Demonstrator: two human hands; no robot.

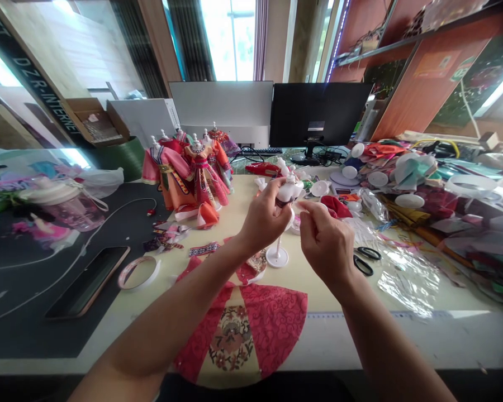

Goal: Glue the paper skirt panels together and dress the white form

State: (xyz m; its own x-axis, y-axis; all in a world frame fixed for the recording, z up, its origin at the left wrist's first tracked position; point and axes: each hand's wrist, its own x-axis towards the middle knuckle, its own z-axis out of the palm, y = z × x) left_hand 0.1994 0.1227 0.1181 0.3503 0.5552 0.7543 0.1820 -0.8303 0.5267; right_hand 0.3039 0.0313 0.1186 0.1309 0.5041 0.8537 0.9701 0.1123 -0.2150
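A small white dress form (pixel 290 190) stands on a thin pole with a round white base (pixel 277 257). My left hand (pixel 265 220) is closed around its left side, thumb and fingers at the torso. A dark patterned strip shows at the form's waist, partly covered by my fingers. Just right of the form, my right hand (pixel 324 237) is closed in a pinch; what it holds, if anything, is too small to make out. Nearer me lies a red fan-shaped skirt piece (pixel 274 318) with a flowered cream panel. A patterned trim strip (pixel 204 249) rests beyond it.
Several miniature dressed forms (pixel 199 167) stand at the back left. Black-handled scissors (pixel 366 259) and clear plastic bags (pixel 408 285) lie at right, before a fabric heap (pixel 436 190). A tape roll (pixel 139 273) and a phone (pixel 88 282) are at left. Monitors (pixel 321 114) stand behind.
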